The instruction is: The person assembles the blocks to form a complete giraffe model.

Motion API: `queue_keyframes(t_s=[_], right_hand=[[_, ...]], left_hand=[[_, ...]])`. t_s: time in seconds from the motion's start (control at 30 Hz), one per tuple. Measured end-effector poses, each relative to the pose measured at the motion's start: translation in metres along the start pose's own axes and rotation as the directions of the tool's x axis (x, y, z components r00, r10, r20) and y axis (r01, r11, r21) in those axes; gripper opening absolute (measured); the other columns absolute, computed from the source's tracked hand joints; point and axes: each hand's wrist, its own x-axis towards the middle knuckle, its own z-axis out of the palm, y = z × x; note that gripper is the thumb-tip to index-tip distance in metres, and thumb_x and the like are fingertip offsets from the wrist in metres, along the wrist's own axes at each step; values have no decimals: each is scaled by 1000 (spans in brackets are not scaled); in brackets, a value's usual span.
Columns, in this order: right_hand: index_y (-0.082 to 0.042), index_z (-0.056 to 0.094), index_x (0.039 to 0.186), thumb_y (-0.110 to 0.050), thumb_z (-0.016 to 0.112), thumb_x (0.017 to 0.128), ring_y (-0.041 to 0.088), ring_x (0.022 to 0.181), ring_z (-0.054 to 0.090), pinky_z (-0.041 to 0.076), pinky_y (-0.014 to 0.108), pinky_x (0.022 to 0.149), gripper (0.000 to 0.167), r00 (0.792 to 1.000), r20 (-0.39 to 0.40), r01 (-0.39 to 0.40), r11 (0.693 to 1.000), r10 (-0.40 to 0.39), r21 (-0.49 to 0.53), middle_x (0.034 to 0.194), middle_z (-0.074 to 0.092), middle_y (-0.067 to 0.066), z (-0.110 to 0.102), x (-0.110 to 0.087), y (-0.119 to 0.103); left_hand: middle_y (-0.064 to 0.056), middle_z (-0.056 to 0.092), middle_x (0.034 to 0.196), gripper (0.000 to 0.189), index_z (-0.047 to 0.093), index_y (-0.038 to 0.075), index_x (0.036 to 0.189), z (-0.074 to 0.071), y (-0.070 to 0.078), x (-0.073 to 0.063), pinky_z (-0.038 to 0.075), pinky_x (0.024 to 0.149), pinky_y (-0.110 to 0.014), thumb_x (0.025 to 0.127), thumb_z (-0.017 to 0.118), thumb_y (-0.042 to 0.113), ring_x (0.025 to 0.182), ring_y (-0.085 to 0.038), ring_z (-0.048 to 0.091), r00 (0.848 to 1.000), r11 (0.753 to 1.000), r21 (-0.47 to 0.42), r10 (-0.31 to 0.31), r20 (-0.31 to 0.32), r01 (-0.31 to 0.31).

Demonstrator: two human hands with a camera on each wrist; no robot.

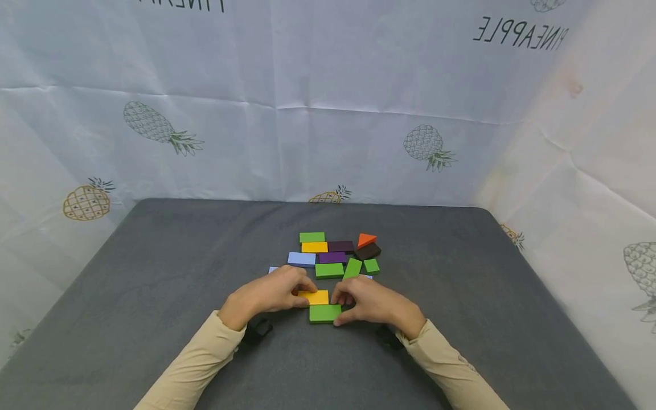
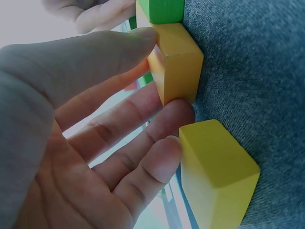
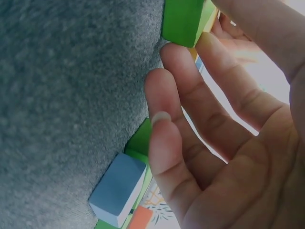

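Note:
Thumb and fingers of my left hand (image 1: 279, 289) pinch the left end of a yellow block (image 1: 319, 297). In the left wrist view the thumb lies against this block's face. A second yellow block (image 2: 219, 171) lies by the little finger there; the hand hides it in the head view. My right hand (image 1: 371, 300) holds the right end of a green block (image 1: 325, 314), thumb at its near corner and fingers behind. This green block lies against the near side of the pinched yellow one, shifted a little to the right. The other right fingers curl near the cloth.
Behind the hands several blocks lie grouped: a green one (image 1: 329, 270), a purple one (image 1: 332, 258), a light blue one (image 1: 301, 259) and an orange triangle (image 1: 366, 240). A blue block (image 3: 117, 190) lies near the right hand. Dark grey cloth (image 1: 154, 285) covers the table.

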Motion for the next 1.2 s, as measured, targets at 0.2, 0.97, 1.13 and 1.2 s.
queue_keyframes(t_s=[0.2, 0.97, 1.13, 1.2], right_hand=[[-18, 70, 97, -31, 83, 80, 4, 82, 58, 51, 21, 77, 25, 1000, -16, -9, 1000, 9, 4, 91, 67, -10, 1, 0, -2], [-18, 68, 92, -30, 85, 78, 3, 76, 59, 52, 19, 73, 25, 998, -40, -40, 999, 40, 16, 85, 65, -11, 3, 2, -5], [-18, 69, 93, -29, 85, 78, 3, 76, 59, 52, 20, 73, 24, 999, -39, -33, 999, 34, 24, 86, 66, -9, -1, -1, -5], [-17, 70, 94, -29, 85, 78, 4, 77, 59, 52, 21, 75, 25, 998, -50, -32, 999, 32, 19, 88, 67, -8, -4, -2, -4]], left_hand=[[-2, 67, 100, 23, 75, 8, 113, 1, -1, 2, 49, 72, -22, 90, 71, 11, 81, -10, 56, 1000, 1000, -7, 13, -5, -14], [-1, 62, 116, 57, 66, 7, 127, 4, 16, 1, 51, 87, -32, 78, 85, 28, 96, -13, 55, 992, 995, -11, -99, 81, 101], [-1, 62, 112, 55, 66, 7, 124, 5, 16, 2, 51, 86, -32, 77, 86, 27, 94, -12, 55, 991, 995, 0, -103, 80, 103], [0, 62, 111, 54, 67, 7, 122, 6, 15, 3, 51, 86, -32, 77, 86, 27, 93, -12, 55, 993, 995, 3, -98, 73, 98]])
